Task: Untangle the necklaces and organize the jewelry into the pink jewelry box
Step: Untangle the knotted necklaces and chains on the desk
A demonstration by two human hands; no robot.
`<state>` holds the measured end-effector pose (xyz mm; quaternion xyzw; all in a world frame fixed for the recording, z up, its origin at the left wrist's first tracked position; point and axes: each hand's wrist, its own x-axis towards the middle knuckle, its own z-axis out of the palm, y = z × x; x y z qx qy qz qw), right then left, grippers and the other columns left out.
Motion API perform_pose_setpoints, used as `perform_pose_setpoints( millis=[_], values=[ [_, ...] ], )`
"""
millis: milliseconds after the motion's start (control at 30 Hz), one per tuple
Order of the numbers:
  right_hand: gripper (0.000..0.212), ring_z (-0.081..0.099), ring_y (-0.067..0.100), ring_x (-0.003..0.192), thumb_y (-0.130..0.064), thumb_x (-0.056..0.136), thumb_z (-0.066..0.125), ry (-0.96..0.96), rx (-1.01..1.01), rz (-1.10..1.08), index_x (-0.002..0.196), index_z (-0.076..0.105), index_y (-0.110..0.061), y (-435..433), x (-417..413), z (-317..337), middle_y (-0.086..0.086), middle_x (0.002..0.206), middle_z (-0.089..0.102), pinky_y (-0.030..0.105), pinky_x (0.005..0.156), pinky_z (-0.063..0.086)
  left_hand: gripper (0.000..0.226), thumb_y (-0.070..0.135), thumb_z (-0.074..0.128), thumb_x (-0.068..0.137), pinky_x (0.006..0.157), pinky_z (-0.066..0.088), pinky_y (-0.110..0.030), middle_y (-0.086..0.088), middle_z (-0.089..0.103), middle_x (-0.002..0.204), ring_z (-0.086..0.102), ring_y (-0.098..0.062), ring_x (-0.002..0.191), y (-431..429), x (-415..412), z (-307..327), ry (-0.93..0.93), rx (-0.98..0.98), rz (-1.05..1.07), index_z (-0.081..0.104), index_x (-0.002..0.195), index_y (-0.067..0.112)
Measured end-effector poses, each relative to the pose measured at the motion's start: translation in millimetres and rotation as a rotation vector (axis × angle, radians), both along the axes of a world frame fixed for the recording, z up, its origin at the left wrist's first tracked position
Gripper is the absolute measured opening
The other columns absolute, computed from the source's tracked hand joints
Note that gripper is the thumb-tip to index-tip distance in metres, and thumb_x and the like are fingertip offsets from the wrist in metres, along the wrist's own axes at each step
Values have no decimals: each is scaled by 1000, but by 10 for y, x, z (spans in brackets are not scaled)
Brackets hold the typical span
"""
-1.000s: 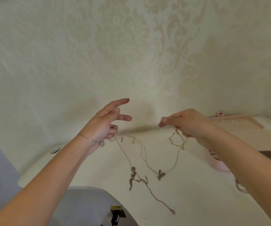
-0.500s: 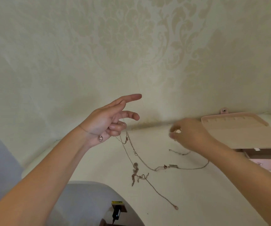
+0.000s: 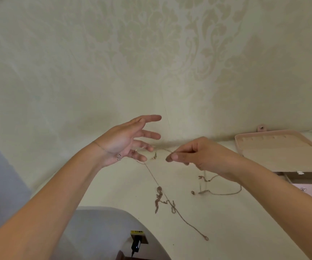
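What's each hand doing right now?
Left hand: open, fingers spread, chain hanging from its lower fingers.
Right hand: pinches the chain.

Left grip [image 3: 127,141] raised, fingers spread straight; right grip [image 3: 198,156] pinches a necklace chain [image 3: 168,151] between thumb and forefinger.

A cream wall covered in wallpaper with a pale raised damask pattern [image 3: 151,53] fills the upper part of the view and meets the back edge of a white smooth-topped desk [image 3: 245,231]. Below the desk's curved front edge lies a pale grey-blue rounded surface [image 3: 99,231]; what it is cannot be told. At the lower edge, a small yellow label [image 3: 137,232] sits just above a little black plug-like device [image 3: 136,245].
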<state>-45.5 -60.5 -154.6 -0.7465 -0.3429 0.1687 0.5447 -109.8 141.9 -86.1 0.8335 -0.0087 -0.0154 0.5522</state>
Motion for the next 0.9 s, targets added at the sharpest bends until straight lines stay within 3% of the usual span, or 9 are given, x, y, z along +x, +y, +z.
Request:
perform_pose_setpoints(
  millis=[67,100,167,233,333,500,633,767,900],
  values=[
    [19,46,0,64,-42,81,69,-5,-21,-37,90,78,-27,-32,32,-24,-7,84,68,11,54,31,42,47,32,99,75,57,-36,-11,65,120,68,-22,93,96,24,-54,79,21,51,65,119,31],
    [18,44,-1,58,-40,81,70,2,-21,-39,89,78,-25,-42,44,-33,-8,74,64,11,51,30,45,50,32,97,86,54,-38,-10,65,121,67,-23,102,142,36,-73,119,15,52,68,115,29],
    [16,36,2,51,-35,80,73,10,-35,-56,86,78,-22,-55,78,-58,-11,57,47,13,46,26,50,55,34,92,98,46,-43,-6,66,123,62,-22,115,209,58,-93,172,-67,8,72,111,28],
    [11,38,2,51,-31,80,75,8,-37,-103,84,77,-21,-69,134,-94,-11,57,46,14,45,26,51,55,34,89,105,39,-49,-6,64,127,59,-24,120,244,71,-92,177,-189,-28,70,115,30],
    [8,37,2,46,-28,83,72,18,-1,-174,82,78,-22,-136,230,-135,-11,60,54,17,46,25,49,53,34,91,110,28,-56,-4,63,129,58,-24,120,293,79,-87,140,-243,-8,69,117,32],
    [14,30,7,40,-17,90,63,59,73,-396,85,76,-15,-281,360,-156,-1,57,55,15,38,23,52,47,33,91,112,14,-62,-3,64,127,60,-18,119,416,85,-65,77,-315,29,78,84,24],
    [13,33,12,49,-13,88,63,82,108,-606,84,75,-9,-339,431,-145,1,65,56,22,46,25,56,48,27,98,113,11,-61,3,66,123,57,-12,120,588,134,-101,46,-208,147,78,88,27],
    [12,39,13,50,-14,86,63,-35,-9,-675,80,74,-12,-361,462,-142,2,62,52,25,49,27,58,47,25,100,110,10,-62,2,67,122,57,-14,119,777,230,-179,86,-244,175,79,91,26],
    [17,43,18,50,-10,87,58,-181,-259,-729,81,70,-1,-354,540,-243,4,55,50,26,48,31,58,44,27,101,110,12,-64,-4,68,120,59,-21,116,1051,339,-231,113,-378,228,79,91,22]
  ],
)
